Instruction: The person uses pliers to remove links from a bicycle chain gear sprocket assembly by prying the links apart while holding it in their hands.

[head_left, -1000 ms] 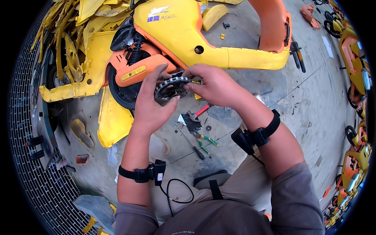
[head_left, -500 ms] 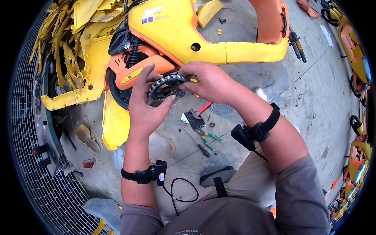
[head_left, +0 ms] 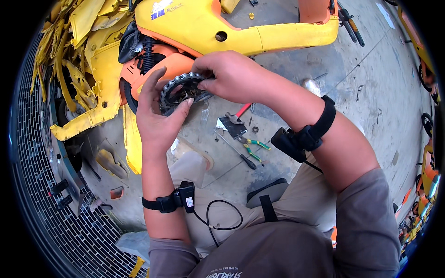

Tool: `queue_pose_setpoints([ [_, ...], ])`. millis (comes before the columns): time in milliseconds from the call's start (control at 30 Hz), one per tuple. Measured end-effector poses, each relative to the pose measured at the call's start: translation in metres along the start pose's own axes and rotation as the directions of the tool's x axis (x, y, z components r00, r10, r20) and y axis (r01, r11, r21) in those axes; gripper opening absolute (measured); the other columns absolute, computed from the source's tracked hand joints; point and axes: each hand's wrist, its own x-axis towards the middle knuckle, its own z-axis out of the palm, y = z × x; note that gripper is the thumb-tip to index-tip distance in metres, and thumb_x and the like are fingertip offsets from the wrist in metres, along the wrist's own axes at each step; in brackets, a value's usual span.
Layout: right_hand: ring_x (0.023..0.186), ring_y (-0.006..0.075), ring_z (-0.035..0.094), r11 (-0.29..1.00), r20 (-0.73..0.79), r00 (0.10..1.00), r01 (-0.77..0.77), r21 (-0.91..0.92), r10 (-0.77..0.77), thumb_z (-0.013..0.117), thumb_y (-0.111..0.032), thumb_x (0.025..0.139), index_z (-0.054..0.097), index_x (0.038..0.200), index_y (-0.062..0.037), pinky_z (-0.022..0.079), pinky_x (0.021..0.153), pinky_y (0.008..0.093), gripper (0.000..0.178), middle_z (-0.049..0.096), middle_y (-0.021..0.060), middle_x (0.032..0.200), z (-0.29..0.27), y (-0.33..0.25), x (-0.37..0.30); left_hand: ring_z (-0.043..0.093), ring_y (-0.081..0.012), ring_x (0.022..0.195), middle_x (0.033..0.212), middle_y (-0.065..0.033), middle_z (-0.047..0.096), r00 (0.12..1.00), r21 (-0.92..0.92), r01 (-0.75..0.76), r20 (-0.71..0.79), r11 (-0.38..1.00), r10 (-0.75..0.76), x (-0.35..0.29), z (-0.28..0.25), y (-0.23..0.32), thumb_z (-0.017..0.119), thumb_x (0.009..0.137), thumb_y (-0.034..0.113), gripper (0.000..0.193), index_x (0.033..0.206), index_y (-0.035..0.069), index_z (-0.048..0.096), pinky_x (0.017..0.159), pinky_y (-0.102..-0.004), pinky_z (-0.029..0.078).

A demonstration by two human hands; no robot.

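A dark, greasy sprocket (head_left: 168, 94) with a toothed or chain-lined rim is held up before me between both hands. My left hand (head_left: 157, 121) grips its left and lower edge, the thumb on the near side and the fingers round the far side. My right hand (head_left: 234, 78) pinches its right side with thumb and bent fingers. Just past the hands lies a yellow and orange vehicle body (head_left: 197, 28) on its side, with a black shock absorber (head_left: 147, 52). What the right fingertips touch inside the sprocket is partly hidden.
On the concrete floor below my hands lie a red-handled hammer (head_left: 242, 111), green-handled pliers (head_left: 250, 144) and a screwdriver (head_left: 247, 161). Broken yellow panels (head_left: 85, 28) are piled at the far left. Yellow and orange vehicles (head_left: 429, 160) line the right edge.
The view has shifted, so the vehicle body sits higher in the picture. Both hands and the sprocket appear further left and slightly higher; the grip stays much the same.
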Motion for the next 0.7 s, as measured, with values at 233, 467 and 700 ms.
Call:
queue_pose_setpoints([
  [233, 0.091, 0.0333, 0.07, 0.998, 0.011, 0.999, 0.041, 0.047, -0.041, 0.074, -0.013, 0.089, 0.069, 0.114, -0.0025, 0.054, 0.083, 0.0401, 0.028, 0.073, 0.0166, 0.097, 0.001, -0.0052, -0.0036, 0.066, -0.0163, 0.107, 0.116, -0.0089, 0.067, 0.997, 0.107, 0.019, 0.066, 0.994, -0.026, -0.0014, 0.0019, 0.0041, 0.084, 0.074, -0.003, 0.077, 0.144, 0.005, 0.052, 0.097, -0.0309, 0.052],
  [467, 0.087, 0.0263, 0.072, 0.997, -0.022, 1.0, 0.003, 0.077, -0.002, 0.073, -0.012, 0.092, 0.071, 0.112, -0.0016, 0.055, 0.08, 0.0365, 0.023, 0.075, 0.0154, 0.095, -0.0018, -0.0082, -0.0016, 0.064, -0.0183, 0.113, 0.119, -0.0085, 0.065, 0.997, 0.002, 0.017, 0.073, 1.0, -0.017, -0.0008, 0.0046, 0.0019, 0.084, 0.074, -0.008, 0.082, 0.147, 0.005, 0.049, 0.098, -0.0317, 0.052],
  [700, 0.084, 0.0168, 0.069, 0.962, -0.084, 0.994, -0.039, 0.269, 0.064, 0.074, -0.011, 0.092, 0.072, 0.11, -0.0008, 0.054, 0.078, 0.0321, 0.021, 0.074, 0.0096, 0.092, -0.0064, -0.0098, -0.003, 0.061, -0.0196, 0.12, 0.129, -0.0136, 0.061, 0.995, -0.17, 0.05, 0.093, 0.984, -0.035, 0.0038, -0.0036, -0.0013, 0.083, 0.08, -0.001, 0.076, 0.147, 0.001, 0.047, 0.105, -0.0339, 0.048],
])
